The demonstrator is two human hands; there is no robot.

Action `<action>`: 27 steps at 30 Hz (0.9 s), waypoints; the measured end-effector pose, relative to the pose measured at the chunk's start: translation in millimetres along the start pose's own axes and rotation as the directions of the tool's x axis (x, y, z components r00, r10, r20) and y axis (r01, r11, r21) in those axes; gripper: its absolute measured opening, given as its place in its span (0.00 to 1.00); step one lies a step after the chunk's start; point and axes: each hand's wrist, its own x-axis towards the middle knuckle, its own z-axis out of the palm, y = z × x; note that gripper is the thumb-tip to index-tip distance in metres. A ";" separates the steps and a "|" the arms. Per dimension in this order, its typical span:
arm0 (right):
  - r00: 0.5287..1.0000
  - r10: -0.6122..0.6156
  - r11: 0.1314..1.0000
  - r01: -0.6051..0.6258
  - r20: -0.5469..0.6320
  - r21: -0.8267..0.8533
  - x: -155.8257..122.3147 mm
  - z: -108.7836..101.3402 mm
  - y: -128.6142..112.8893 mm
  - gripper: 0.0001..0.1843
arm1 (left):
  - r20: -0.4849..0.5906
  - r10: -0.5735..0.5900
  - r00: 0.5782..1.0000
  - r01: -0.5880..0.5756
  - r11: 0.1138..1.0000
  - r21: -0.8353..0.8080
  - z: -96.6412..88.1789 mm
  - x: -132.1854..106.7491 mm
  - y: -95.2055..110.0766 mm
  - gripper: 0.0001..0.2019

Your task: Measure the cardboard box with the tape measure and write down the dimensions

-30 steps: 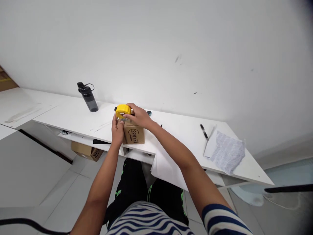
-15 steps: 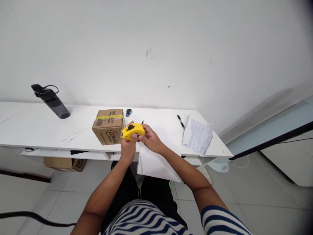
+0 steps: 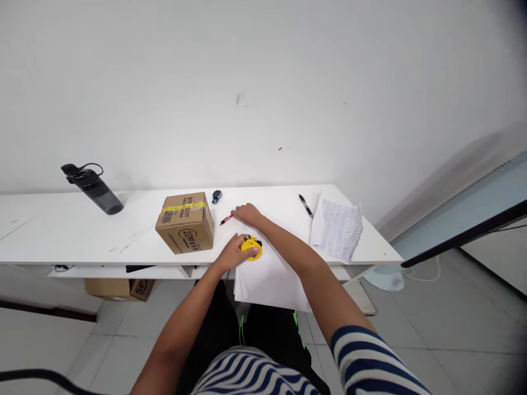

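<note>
My left hand (image 3: 230, 254) is closed around a yellow tape measure (image 3: 252, 252) with black parts, just above the front of the white desk. Farther back, my right hand (image 3: 247, 214) has its fingers closed at one end of a red and black pen (image 3: 226, 219), which points left. White paper sheets (image 3: 274, 282) lie beneath my right forearm and hang over the desk's front edge. To the left of both hands stands a cardboard box (image 3: 189, 222) with yellow tape across its top.
A dark water bottle (image 3: 96, 191) stands at the left. Behind the box lies a small dark blue object (image 3: 216, 196). On the right are a black pen (image 3: 305, 205) and a sheet covered in writing (image 3: 340, 227). Another carton (image 3: 113, 288) sits below the desk.
My right hand has let go of the tape measure and moved back to the red and black pen. My left hand has brought the tape measure lower and to the right, turning it.
</note>
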 end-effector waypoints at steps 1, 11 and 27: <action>0.999 0.022 1.000 -0.022 -0.033 -0.003 0.5 -2.9 1.4 0.16 | 0.004 0.005 1.000 -0.005 1.000 0.000 0.3 1.6 -1.9 0.19; 0.837 0.494 0.457 -0.018 -0.237 0.889 -59.9 27.2 5.9 0.25 | 0.013 0.067 0.998 -0.068 0.994 0.082 0.2 7.6 -19.1 0.22; 0.879 0.468 0.483 -0.167 -0.093 0.859 -64.6 40.9 5.7 0.22 | 0.107 0.042 0.993 -0.074 0.949 0.307 -1.1 -2.1 -17.9 0.23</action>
